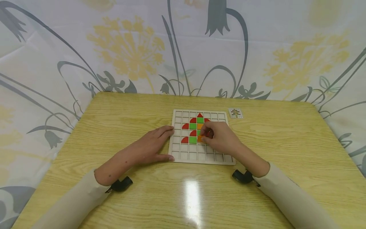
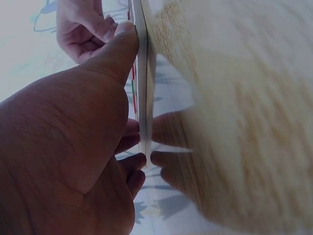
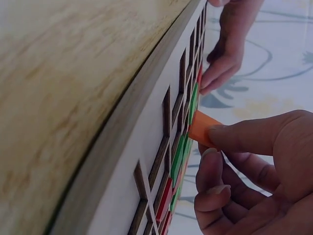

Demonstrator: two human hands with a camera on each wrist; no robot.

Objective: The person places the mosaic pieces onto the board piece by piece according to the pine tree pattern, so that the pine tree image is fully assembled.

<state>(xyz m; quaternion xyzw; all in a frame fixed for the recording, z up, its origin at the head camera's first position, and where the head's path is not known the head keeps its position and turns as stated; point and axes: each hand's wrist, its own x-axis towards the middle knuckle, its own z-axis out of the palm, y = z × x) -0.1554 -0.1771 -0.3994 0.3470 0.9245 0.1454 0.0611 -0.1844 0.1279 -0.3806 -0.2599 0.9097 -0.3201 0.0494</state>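
Observation:
A light wooden grid board (image 1: 184, 156) lies on the table. My left hand (image 1: 152, 144) rests along its left edge, the thumb at the near left corner and the fingers farther up the side. Between thumb and forefinger my right hand (image 1: 221, 136) pinches an orange square tile (image 3: 201, 129), tilted at the grid beside a green tile (image 1: 193, 140). Red quarter-round tiles (image 1: 185, 140), green squares, another orange square (image 1: 200, 126) and a red triangle (image 1: 199, 115) sit in the cells. Part of the pattern's right side is hidden behind the right hand.
Just beyond the board's far right corner lies a small picture card (image 1: 235, 113) with a tree-like pattern on a grid. The wooden table (image 1: 128, 111) ends at a flower-printed cloth (image 1: 188, 47) behind. A black wrist device (image 1: 243, 176) sits under each forearm.

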